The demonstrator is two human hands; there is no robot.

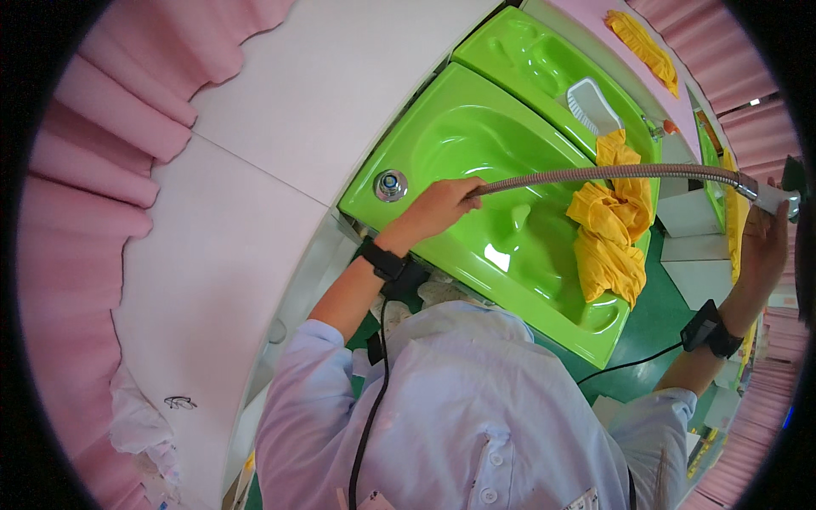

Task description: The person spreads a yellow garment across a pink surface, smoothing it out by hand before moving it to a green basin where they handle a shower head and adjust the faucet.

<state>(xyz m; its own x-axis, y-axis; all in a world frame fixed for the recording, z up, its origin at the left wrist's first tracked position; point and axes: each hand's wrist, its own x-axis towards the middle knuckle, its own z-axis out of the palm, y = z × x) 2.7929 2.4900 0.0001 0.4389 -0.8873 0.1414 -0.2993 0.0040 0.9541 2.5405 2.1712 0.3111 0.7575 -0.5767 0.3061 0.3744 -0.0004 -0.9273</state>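
My left hand (pixel 440 207) is closed around a ribbed metal shower hose (pixel 608 172), above the near-left part of a bright green tub (pixel 442 102). The hose arches rightward over the tub. At its far right end, my right hand (pixel 768 240) is raised, with fingers closed around the pale shower head (pixel 772 199). Part of that grip is hidden near the picture's rim. Crumpled yellow cloth (pixel 614 259) lies over the tub's right edge, under the hose. A round chrome knob (pixel 390 185) is set in the tub's left corner, near my left hand.
A second green basin (pixel 497 42) adjoins the tub, with a white slatted piece (pixel 593 106) on it. Yellow cloth (pixel 642 51) lies on a pink ledge. A white counter (pixel 229 246) on the left bears glasses (pixel 180 402). Pink curtains (pixel 76 238) hang at both sides. Cables run from both wrists.
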